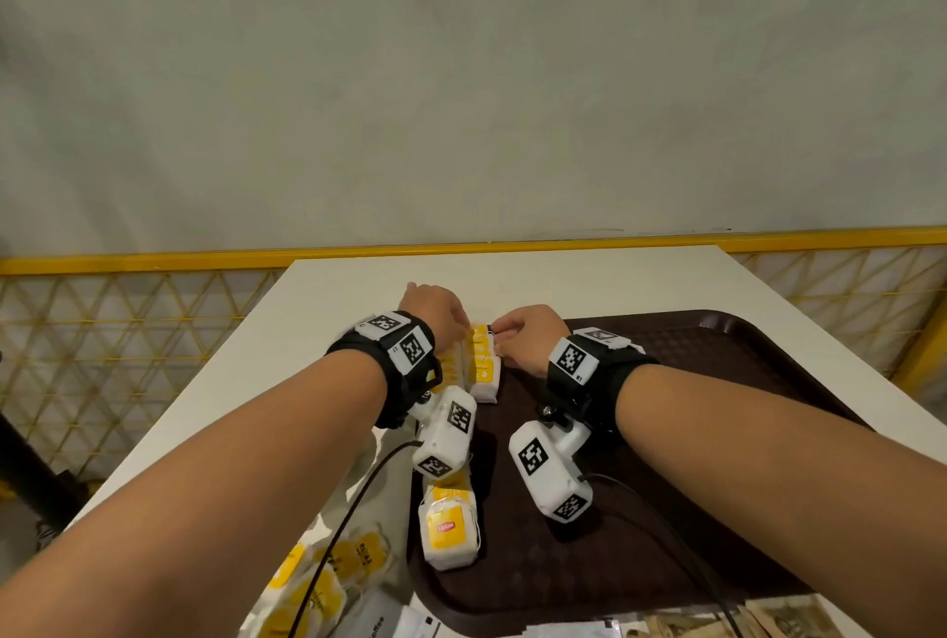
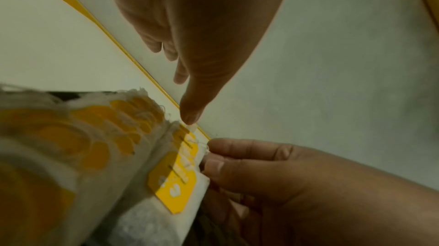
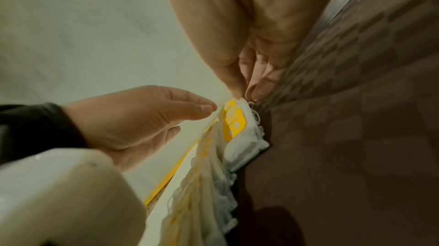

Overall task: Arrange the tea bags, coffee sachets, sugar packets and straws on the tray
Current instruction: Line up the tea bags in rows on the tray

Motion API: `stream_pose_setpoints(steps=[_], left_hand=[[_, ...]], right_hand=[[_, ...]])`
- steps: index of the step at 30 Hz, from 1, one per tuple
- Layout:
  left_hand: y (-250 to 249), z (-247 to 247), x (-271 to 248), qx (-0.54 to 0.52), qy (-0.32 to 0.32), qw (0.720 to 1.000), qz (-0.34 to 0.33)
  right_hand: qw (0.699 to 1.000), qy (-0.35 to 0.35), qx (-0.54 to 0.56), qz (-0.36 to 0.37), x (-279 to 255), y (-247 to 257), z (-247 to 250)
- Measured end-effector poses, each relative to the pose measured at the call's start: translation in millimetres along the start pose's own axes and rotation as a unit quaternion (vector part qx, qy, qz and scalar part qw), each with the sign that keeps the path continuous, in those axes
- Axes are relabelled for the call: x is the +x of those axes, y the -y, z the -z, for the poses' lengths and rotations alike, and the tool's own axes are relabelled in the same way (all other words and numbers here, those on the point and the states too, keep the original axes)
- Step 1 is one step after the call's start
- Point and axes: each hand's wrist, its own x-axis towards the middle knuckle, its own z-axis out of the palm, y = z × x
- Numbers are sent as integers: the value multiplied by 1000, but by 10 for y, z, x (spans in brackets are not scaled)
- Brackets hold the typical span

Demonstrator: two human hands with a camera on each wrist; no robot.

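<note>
A row of white tea bags with yellow tags point(image 1: 484, 371) lies along the left edge of the dark brown tray point(image 1: 717, 381). My right hand point(image 1: 530, 337) pinches the far end of the front tea bag point(image 3: 234, 124) between thumb and fingers point(image 3: 259, 86). My left hand point(image 1: 435, 317) hovers just left of the row, fingers relaxed, its thumb tip point(image 2: 190, 116) touching the far end of the tea bags point(image 2: 175, 180). A second stack of tea bags point(image 1: 448, 530) sits nearer on the tray.
Loose tea bags point(image 1: 328, 576) lie on the white table point(image 1: 512, 273) left of the tray. Sachets point(image 1: 389, 622) and paper packets point(image 1: 692, 624) lie at the near edge. A yellow mesh fence point(image 1: 128, 309) runs behind the table. Wrist-camera cables trail over the tray.
</note>
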Motion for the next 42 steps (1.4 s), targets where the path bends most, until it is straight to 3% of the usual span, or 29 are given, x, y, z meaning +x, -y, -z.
stream_pose_setpoints(steps=[14,18,22,28,33,38,42], left_hand=[[17,-216,403,157,31,986,33],[43,-173,392,142,14,989,32],[52,-138,344,131,8,991,20],[34,-79,245,67,6,998,0],[16,-73,170,75,50,996,-23],[1,-26,158,77,54,995,-39],[1,-51,169,76,62,995,-27]], right_hand=[[999,31,-14,30,31,60,38],[1000,3,27,6,-19,41,77],[996,80,35,-34,-136,18,113],[997,73,24,-18,-174,56,91],[997,73,-18,0,-163,118,112],[998,57,-26,8,-200,116,116],[991,121,-47,8,-280,100,136]])
